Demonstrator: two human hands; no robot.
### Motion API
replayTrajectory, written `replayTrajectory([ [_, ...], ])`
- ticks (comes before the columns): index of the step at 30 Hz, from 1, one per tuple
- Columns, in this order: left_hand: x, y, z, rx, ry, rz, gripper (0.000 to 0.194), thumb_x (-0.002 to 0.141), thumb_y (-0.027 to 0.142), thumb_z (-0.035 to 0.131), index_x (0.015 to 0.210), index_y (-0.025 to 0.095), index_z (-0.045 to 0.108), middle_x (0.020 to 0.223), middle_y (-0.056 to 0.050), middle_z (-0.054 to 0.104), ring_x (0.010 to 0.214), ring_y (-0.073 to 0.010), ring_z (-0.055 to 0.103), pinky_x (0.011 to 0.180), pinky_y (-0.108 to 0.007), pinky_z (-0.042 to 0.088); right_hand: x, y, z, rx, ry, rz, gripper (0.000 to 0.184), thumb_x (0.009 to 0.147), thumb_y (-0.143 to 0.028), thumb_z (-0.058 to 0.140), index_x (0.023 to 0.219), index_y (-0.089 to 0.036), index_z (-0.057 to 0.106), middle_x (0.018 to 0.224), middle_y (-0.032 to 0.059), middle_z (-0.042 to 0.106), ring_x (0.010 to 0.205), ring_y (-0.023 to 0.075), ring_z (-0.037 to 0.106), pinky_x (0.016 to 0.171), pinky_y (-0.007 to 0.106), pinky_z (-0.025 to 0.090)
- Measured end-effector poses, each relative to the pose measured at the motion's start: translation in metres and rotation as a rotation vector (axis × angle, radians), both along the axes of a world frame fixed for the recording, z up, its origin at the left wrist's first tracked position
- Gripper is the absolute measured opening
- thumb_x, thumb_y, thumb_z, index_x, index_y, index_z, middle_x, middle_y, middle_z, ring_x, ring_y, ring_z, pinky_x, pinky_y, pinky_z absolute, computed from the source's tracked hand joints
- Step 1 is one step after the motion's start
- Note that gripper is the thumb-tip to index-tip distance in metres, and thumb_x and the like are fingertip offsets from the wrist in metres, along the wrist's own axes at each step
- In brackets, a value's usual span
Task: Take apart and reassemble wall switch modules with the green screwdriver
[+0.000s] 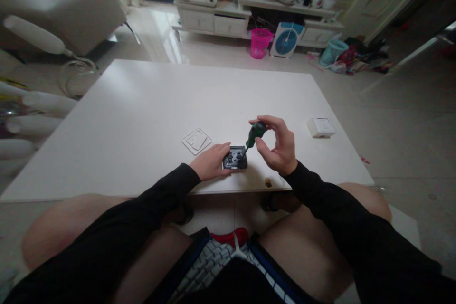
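A dark square socket module (235, 157) lies near the front edge of the white table (142, 118). My left hand (211, 162) rests on the table against the module's left side, fingers closed around its edge, holding it still. My right hand (279, 145) is wrapped round the green handle of a small screwdriver (254, 136). The screwdriver is tilted, with its tip down on the module's top right part. Both arms wear black sleeves.
A white cover plate (196, 140) lies flat left of the module. A white switch box (321, 127) sits near the table's right edge. A tiny brass part (268, 182) lies at the front edge. Beyond the table stand a pink basket (260, 42), a fan and a low cabinet.
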State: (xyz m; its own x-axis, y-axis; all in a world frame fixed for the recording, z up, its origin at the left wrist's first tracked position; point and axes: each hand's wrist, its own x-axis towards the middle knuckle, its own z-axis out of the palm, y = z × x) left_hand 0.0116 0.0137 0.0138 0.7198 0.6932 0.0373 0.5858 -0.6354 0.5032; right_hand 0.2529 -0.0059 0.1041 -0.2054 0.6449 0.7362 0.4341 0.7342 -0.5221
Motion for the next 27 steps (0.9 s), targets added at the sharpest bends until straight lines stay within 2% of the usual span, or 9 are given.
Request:
replayTrajectory([
  [2,0.0001,-0.0002,0.0012,-0.004,0.004,-0.003,0.064,0.084,0.040,0.085,0.134,0.013,0.056,0.155,-0.024,0.056,0.139,-0.0381,0.059,0.116,-0.051,0.050,0.0007,0.0003,0.0000,-0.014,-0.006,0.017,0.048,0.090,-0.015,0.062,0.136,-0.030,0.060,0.121,0.0061,0.075,0.104,0.0242,0.072,0.081,0.042,0.061],
  [7,0.0003,-0.0006,0.0024,0.000,0.006,0.000,0.062,0.086,0.039,0.083,0.134,0.013,0.055,0.154,-0.023,0.057,0.140,-0.0375,0.059,0.116,-0.050,0.050,-0.0010,0.0029,0.0005,0.067,-0.022,-0.071,0.043,0.088,-0.022,0.077,0.128,-0.033,0.066,0.106,0.0028,0.069,0.093,0.0218,0.067,0.073,0.038,0.060],
  [12,0.0005,-0.0011,0.0031,-0.001,0.036,0.003,0.063,0.084,0.041,0.085,0.132,0.013,0.055,0.158,-0.024,0.054,0.142,-0.0381,0.057,0.118,-0.050,0.049,-0.0001,0.0012,-0.0005,-0.011,0.004,-0.024,0.049,0.093,-0.016,0.059,0.139,-0.032,0.060,0.120,0.0060,0.073,0.104,0.0250,0.070,0.082,0.044,0.061],
  [17,-0.0003,-0.0007,0.0022,0.004,0.031,0.005,0.063,0.086,0.041,0.084,0.133,0.012,0.054,0.157,-0.024,0.055,0.142,-0.0380,0.057,0.117,-0.049,0.049,-0.0015,0.0026,0.0001,0.024,-0.017,-0.080,0.046,0.092,-0.023,0.073,0.135,-0.035,0.065,0.115,0.0045,0.068,0.101,0.0235,0.068,0.075,0.039,0.061],
  [19,-0.0007,-0.0004,0.0011,0.007,0.023,0.001,0.063,0.085,0.041,0.084,0.133,0.013,0.055,0.157,-0.024,0.055,0.142,-0.0379,0.057,0.117,-0.050,0.049,-0.0017,0.0026,-0.0007,0.014,0.001,-0.068,0.051,0.093,-0.019,0.069,0.140,-0.035,0.062,0.113,0.0039,0.069,0.099,0.0231,0.069,0.076,0.039,0.061],
  [22,-0.0011,0.0000,-0.0004,0.009,0.018,-0.006,0.063,0.084,0.043,0.084,0.132,0.014,0.055,0.158,-0.024,0.054,0.142,-0.0383,0.057,0.118,-0.051,0.049,-0.0005,0.0015,-0.0021,-0.033,0.034,-0.005,0.055,0.093,-0.014,0.059,0.145,-0.033,0.057,0.123,0.0060,0.072,0.106,0.0252,0.071,0.086,0.045,0.060],
  [24,-0.0010,-0.0001,-0.0007,0.009,0.019,-0.003,0.065,0.084,0.044,0.084,0.133,0.013,0.055,0.157,-0.024,0.054,0.142,-0.0386,0.057,0.118,-0.052,0.048,0.0002,0.0013,-0.0019,-0.038,0.024,0.000,0.049,0.094,-0.016,0.061,0.141,-0.032,0.060,0.123,0.0061,0.072,0.106,0.0250,0.071,0.091,0.047,0.060],
  [27,-0.0004,-0.0006,-0.0001,0.009,0.018,0.001,0.063,0.085,0.042,0.083,0.133,0.013,0.055,0.157,-0.024,0.055,0.141,-0.0385,0.057,0.118,-0.052,0.049,-0.0007,0.0032,-0.0001,-0.005,-0.014,-0.058,0.043,0.095,-0.025,0.072,0.137,-0.033,0.065,0.111,0.0031,0.068,0.095,0.0208,0.069,0.086,0.042,0.061],
])
